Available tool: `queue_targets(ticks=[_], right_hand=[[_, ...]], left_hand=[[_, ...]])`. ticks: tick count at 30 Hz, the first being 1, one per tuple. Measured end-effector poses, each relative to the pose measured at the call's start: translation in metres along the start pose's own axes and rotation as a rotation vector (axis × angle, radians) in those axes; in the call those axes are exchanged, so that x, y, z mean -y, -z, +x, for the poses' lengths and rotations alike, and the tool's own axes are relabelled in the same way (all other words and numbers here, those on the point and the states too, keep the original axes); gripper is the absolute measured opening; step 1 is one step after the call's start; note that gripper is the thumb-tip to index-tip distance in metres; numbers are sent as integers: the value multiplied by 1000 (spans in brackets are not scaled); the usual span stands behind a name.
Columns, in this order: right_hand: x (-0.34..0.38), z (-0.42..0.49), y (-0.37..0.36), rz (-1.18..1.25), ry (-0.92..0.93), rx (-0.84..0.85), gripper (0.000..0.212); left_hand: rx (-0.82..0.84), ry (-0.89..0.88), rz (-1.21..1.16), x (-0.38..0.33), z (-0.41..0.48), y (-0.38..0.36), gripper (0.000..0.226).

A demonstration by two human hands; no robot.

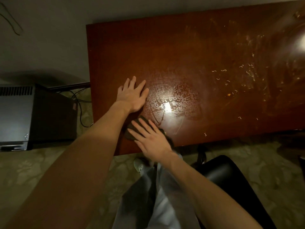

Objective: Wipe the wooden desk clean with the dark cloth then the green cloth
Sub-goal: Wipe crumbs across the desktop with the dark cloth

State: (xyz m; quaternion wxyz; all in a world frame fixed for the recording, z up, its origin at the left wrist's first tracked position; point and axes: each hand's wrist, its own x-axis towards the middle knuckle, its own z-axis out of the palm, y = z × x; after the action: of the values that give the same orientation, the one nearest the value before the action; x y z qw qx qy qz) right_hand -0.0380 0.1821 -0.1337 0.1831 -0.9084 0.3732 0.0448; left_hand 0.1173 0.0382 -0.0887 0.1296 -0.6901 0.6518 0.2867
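Observation:
The wooden desk (181, 52) fills the upper right of the view, reddish-brown and glossy. My left hand (132, 95) lies flat on its left part with fingers straight and spread. My right hand (151, 138) presses flat on the dark cloth (130, 133), near the desk's front edge; most of the cloth is hidden under the hand. A patch of wet droplets and wipe streaks (170, 103) shines just right of both hands. Pale crumbs and smears (247, 75) dot the desk's right part. No green cloth is in view.
A dark box-shaped machine (33, 116) with cables (79, 103) stands on the floor left of the desk. A black chair seat (227, 179) sits at the lower right. Patterned carpet (272, 171) covers the floor. My legs and a shoe (138, 164) show below the desk edge.

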Motion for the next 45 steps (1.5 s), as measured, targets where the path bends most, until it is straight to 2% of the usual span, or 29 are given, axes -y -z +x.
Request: queue_targets(ticks=[4, 11, 14, 17, 20, 24, 28, 36, 40, 45], right_hand=[[-48, -6, 9, -54, 10, -15, 56], [-137, -19, 41, -99, -59, -4, 57], [-167, -14, 55, -95, -146, -7, 57], [-167, -5, 60, -79, -249, -27, 58], [-132, 6, 55, -40, -301, -73, 59], [-80, 8, 30, -49, -133, -88, 56], [-71, -23, 18, -50, -4, -52, 56], [-133, -96, 24, -112, 249, 81, 58], [-181, -105, 34, -144, 461, 160, 57], [-238, -69, 66, -201, 772, 227, 55]], left_hand=[[-52, 27, -38, -10, -2, -17, 65], [-32, 31, -53, -5, -1, -17, 63], [-26, 19, -42, -2, -1, -16, 63], [-29, 28, -45, -2, -1, -17, 63], [-26, 42, -43, -9, -1, -19, 64], [-20, 70, -46, -19, 0, -22, 67], [4, 93, -38, -22, 1, -16, 68], [10, 105, -40, -29, 1, -18, 70], [-25, 87, -20, -26, 3, -25, 71], [-65, 78, 4, -22, 7, -33, 70]])
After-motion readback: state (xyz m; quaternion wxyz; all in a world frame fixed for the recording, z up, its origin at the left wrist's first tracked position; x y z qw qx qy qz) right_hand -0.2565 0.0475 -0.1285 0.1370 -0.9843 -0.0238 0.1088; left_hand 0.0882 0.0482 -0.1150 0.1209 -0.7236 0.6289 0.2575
